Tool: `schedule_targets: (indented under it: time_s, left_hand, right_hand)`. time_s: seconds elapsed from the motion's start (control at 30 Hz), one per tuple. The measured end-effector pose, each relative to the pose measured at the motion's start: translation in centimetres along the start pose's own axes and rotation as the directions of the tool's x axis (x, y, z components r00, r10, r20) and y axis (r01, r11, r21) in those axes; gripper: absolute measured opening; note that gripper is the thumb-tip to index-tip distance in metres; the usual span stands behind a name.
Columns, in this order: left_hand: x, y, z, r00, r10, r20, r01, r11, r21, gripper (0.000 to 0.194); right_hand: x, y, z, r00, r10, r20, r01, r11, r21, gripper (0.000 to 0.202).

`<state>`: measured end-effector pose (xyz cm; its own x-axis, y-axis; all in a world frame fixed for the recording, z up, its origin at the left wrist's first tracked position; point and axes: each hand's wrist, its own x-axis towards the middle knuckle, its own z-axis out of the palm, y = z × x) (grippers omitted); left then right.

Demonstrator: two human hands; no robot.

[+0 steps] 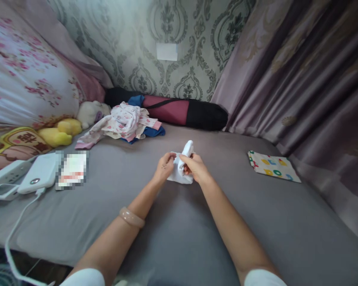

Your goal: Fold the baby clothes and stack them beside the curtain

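A small white cloth (179, 174), partly rolled or folded, is between my hands above the grey bed sheet (214, 206). My right hand (196, 166) grips its rolled part, which sticks up past the thumb. At the cloth's left edge, my left hand (166, 165) has its fingers closed on the fabric. Part of the cloth hangs below my hands. The fingertips of both hands are partly hidden by the cloth.
Crumpled patterned clothes (127, 121) lie at the back left, before a maroon and black bag (185, 112). Plush toys (62, 131), a power bank (40, 174) and its cable are left. A folded printed cloth (273, 166) lies right, near the curtain (286, 71).
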<state>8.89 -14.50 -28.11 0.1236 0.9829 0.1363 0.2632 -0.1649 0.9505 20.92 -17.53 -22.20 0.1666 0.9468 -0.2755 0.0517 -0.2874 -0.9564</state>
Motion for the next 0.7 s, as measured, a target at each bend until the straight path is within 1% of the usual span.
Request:
schedule_targets:
  time_s: [0.03, 0.1, 0.13, 0.17, 0.23, 0.3, 0.37, 0.43, 0.47, 0.5, 0.53, 0.57, 0.6, 0.63, 0.67, 0.7]
  left_hand:
    - [-0.1, -0.1, -0.7, 0.997, -0.056, -0.045, 0.053, 0.997, -0.057, 0.030]
    - [-0.4, -0.1, -1.8, 0.991, -0.132, -0.036, 0.126, 0.981, -0.150, 0.033]
    - [-0.7, 0.0, -2.1, 0.988, -0.153, -0.026, 0.147, 0.976, -0.162, 0.035]
    - [-0.9, 0.0, -2.4, 0.986, -0.166, -0.033, 0.160, 0.976, -0.146, 0.038]
    - [-1.2, 0.1, -2.8, 0.982, -0.170, -0.084, 0.167, 0.985, -0.048, 0.043]
    - [-1.4, -0.1, -3.0, 0.977, -0.169, -0.128, 0.178, 0.982, 0.064, 0.048]
    - [-1.4, -0.5, -3.1, 0.976, -0.171, -0.132, 0.186, 0.976, 0.110, 0.047]
    - [-1.4, -1.1, -3.0, 0.981, -0.163, -0.102, 0.174, 0.979, 0.106, 0.044]
    - [-1.4, -1.4, -2.9, 0.984, -0.157, -0.080, 0.164, 0.982, 0.094, 0.046]
    - [-1.4, -1.7, -2.8, 0.987, -0.149, -0.059, 0.154, 0.984, 0.086, 0.048]
    - [-1.5, -1.9, -2.7, 0.989, -0.142, -0.048, 0.146, 0.986, 0.085, 0.049]
    - [-1.5, -2.1, -2.6, 0.990, -0.135, -0.048, 0.139, 0.986, 0.091, 0.048]
    - [-1.4, -2.2, -2.5, 0.990, -0.129, -0.062, 0.135, 0.986, 0.099, 0.045]
    - [-1.3, -2.2, -2.5, 0.988, -0.124, -0.087, 0.133, 0.985, 0.107, 0.042]
    - [-1.3, -2.2, -2.4, 0.986, -0.118, -0.117, 0.131, 0.985, 0.113, 0.039]
    - [-1.2, -2.2, -2.4, 0.983, -0.111, -0.148, 0.129, 0.985, 0.114, 0.037]
  right_hand:
    - [0.3, 0.3, 0.6, 1.000, -0.007, -0.009, 0.006, 0.999, -0.039, 0.015]
    - [0.9, 1.1, 1.7, 1.000, -0.018, -0.025, 0.016, 0.996, -0.088, 0.018]
    - [1.1, 1.5, 2.1, 0.999, -0.022, -0.030, 0.019, 0.995, -0.101, 0.023]
    - [1.2, 1.9, 2.6, 0.999, -0.020, -0.030, 0.017, 0.994, -0.106, 0.030]
    - [1.3, 2.3, 3.1, 1.000, 0.006, -0.011, -0.007, 0.995, -0.101, 0.046]
    - [1.1, 2.3, 3.2, 0.998, 0.046, 0.033, -0.044, 0.997, -0.057, 0.052]
    - [0.9, 1.9, 2.7, 0.992, 0.077, 0.104, -0.078, 0.997, 0.002, 0.045]
    - [0.7, 1.3, 1.7, 0.986, 0.070, 0.152, -0.073, 0.997, 0.013, 0.034]
    - [0.8, 1.0, 1.2, 0.990, 0.039, 0.136, -0.038, 0.999, -0.014, 0.030]
    - [0.8, 0.7, 0.6, 0.995, -0.024, 0.094, 0.031, 0.997, -0.073, 0.028]
    - [0.9, 0.4, 0.2, 0.991, -0.129, 0.029, 0.132, 0.977, -0.167, 0.028]
    - [1.0, 0.2, -0.2, 0.962, -0.271, -0.033, 0.250, 0.922, -0.295, 0.031]
    - [1.1, 0.2, -0.4, 0.903, -0.425, -0.064, 0.357, 0.823, -0.442, 0.035]
    - [1.1, 0.2, -0.5, 0.826, -0.563, -0.044, 0.436, 0.686, -0.582, 0.040]
    - [1.2, 0.5, -0.4, 0.755, -0.656, 0.019, 0.484, 0.537, -0.691, 0.046]
    - [1.3, 0.9, -0.2, 0.710, -0.697, 0.101, 0.507, 0.406, -0.761, 0.050]
